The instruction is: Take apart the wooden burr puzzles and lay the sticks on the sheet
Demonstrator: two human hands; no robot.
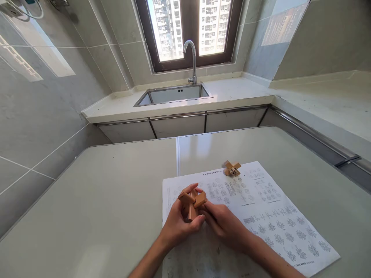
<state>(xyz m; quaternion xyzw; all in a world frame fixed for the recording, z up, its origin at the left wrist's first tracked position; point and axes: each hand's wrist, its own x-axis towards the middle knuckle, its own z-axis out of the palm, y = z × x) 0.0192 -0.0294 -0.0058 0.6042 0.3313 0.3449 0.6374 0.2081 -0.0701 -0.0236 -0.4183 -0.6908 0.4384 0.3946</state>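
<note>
Table (101,193) runs wide toward 9 o'clock. Over the printed sheet (275,216), near the 6 o'clock edge, I see left hand (176,224) and right hand (224,224), each grip clamped on the wooden puzzle (193,200).

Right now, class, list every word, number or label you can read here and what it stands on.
Nothing reads clearly.
On the paper sheet: heading line and diagram captions, too small to read.
On the small wooden puzzle: dark mark on one face, blurred.
On the sink: small dark mark on its back wall, unreadable.
On the wooden cross puzzle in the left hand and right hand: no text.
</note>
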